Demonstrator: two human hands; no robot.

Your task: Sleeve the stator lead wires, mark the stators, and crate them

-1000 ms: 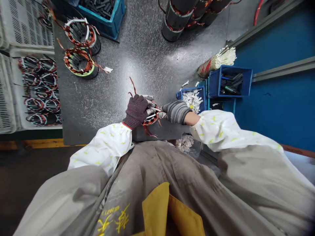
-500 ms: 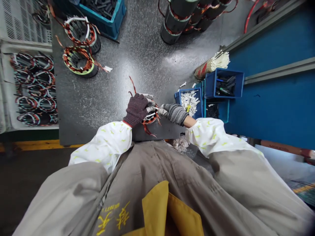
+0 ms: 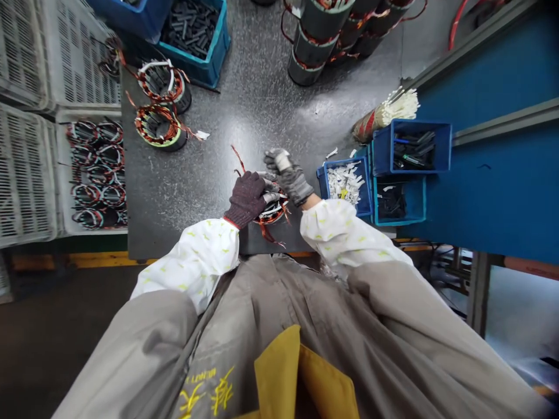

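Observation:
A motor stator [image 3: 274, 215] with copper windings and white sleeving stands near the table's front edge. My left hand [image 3: 247, 199], in a dark purple knitted glove, grips its left and upper side, the fingers over the windings. Copper leads stick out of it at the back and front. Just behind its right side is my right hand [image 3: 289, 174], in a grey striped glove with pale wrapped fingertips. Its fingers are curled in; whatever they may hold is hidden. It looks apart from the windings.
Two wound stators [image 3: 159, 125] stand at the left of the metal table [image 3: 174, 186]. A blue bin of white pieces [image 3: 323, 180] is at the right, beside bins of dark parts [image 3: 443, 145] and a bundle of white sleeves [image 3: 397, 107]. Stacked stators [image 3: 305, 70] stand behind; a crate [image 3: 94, 230] lies left.
My right hand has left the stator's right side and moved back and left, above it. My left hand keeps its grip. The whole view has shifted slightly.

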